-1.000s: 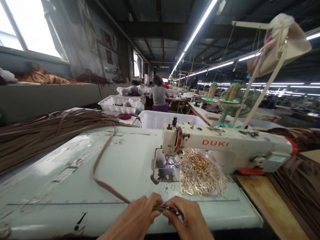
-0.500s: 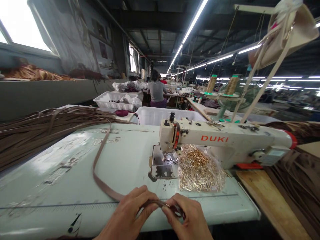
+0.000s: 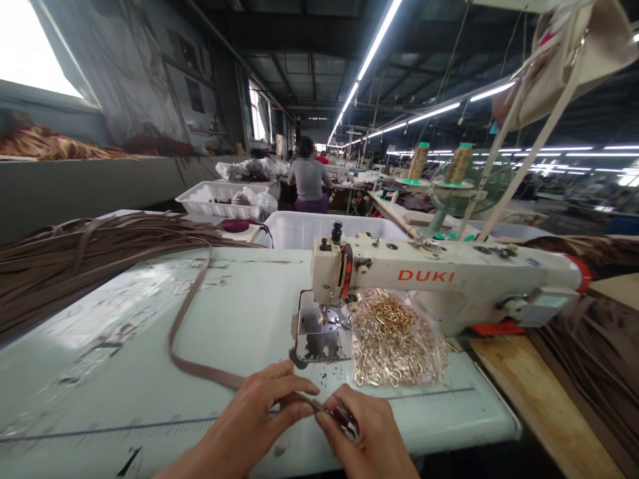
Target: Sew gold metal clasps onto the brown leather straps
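A long brown strap [image 3: 182,313] curves over the pale green sewing table from the bundle at the left to my hands at the front edge. My left hand [image 3: 259,416] pinches it between thumb and fingers. Close beside, my right hand [image 3: 362,429] grips the strap's end, where a bit of shiny metal shows, mostly hidden by the fingers. Just beyond my hands stands a white sewing machine [image 3: 424,273] marked DUKI. Under its arm lies a clear plastic bag of gold-coloured metal clasps [image 3: 397,342].
A heap of brown straps [image 3: 100,246] covers the table's left side. Behind the machine is a white plastic bin [image 3: 319,226], with another white crate [image 3: 219,199] farther left. Thread cones [image 3: 458,165] stand at the right. A person in grey [image 3: 309,181] sits in the background.
My view has shifted slightly to the right. Both hands have moved a little left and still hold the strap, whose curve has swung further left.
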### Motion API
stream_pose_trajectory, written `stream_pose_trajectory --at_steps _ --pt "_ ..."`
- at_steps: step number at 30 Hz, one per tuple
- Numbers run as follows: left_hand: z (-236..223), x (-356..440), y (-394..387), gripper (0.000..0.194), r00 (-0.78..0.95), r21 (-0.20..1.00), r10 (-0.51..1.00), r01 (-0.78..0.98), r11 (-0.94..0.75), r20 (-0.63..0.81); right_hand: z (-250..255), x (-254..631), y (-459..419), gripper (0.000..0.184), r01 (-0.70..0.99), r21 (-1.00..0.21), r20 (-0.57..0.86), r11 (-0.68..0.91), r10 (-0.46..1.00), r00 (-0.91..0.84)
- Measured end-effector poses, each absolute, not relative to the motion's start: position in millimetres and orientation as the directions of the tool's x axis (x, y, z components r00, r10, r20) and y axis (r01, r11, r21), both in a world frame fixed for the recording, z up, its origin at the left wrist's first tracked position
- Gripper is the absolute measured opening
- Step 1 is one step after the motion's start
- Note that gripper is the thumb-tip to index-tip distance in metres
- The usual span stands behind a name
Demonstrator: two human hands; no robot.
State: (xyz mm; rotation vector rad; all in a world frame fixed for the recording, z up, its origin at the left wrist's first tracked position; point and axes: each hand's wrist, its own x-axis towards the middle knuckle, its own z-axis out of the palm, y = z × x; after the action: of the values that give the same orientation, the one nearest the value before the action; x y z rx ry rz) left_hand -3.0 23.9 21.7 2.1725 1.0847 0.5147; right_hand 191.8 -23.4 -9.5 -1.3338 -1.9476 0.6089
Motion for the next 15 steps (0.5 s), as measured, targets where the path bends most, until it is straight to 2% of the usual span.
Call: stream_pose_trajectory --at_steps 5,7,8,10,12,13,15 --pt "29.4 4.3 51.1 0.014 0.635 0.682 0.771 0.543 -0.489 0.047 -7.3 189.6 -2.3 0.024 0.449 -0.871 0.130 0.202 0.974 -0.186" --pt "30.1 9.6 70.9 0.013 0.674 0.597 0.737 0.576 -0.558 0.039 -7.5 189.5 13.2 0.023 0.421 -0.900 0.054 0.116 0.986 -0.158" --pt "29.5 12.9 82.3 0.013 0.701 0.540 0.712 0.588 -0.602 0.030 -7.2 189.9 21.9 0.023 0.464 -0.880 0.038 0.101 0.989 -0.143" --pt "26.5 20.2 105.8 0.012 0.749 0.439 0.662 0.593 -0.675 0.005 -5.4 192.2 39.7 0.021 0.661 -0.743 0.050 0.109 0.993 -0.107" --pt "22.1 27.0 126.8 0.009 0.772 0.393 0.635 0.592 -0.703 -0.027 -2.9 197.1 55.6 0.014 0.858 -0.497 0.107 0.129 0.990 -0.086" --pt "19.7 29.8 135.4 0.008 0.777 0.386 0.629 0.592 -0.707 -0.039 -1.8 200.7 62.3 0.008 0.906 -0.396 0.139 0.149 0.985 -0.102" --pt "15.4 33.7 148.1 0.007 0.785 0.365 0.616 0.593 -0.718 -0.065 -0.6 209.5 73.3 0.004 0.909 -0.324 0.179 0.262 0.961 -0.213"
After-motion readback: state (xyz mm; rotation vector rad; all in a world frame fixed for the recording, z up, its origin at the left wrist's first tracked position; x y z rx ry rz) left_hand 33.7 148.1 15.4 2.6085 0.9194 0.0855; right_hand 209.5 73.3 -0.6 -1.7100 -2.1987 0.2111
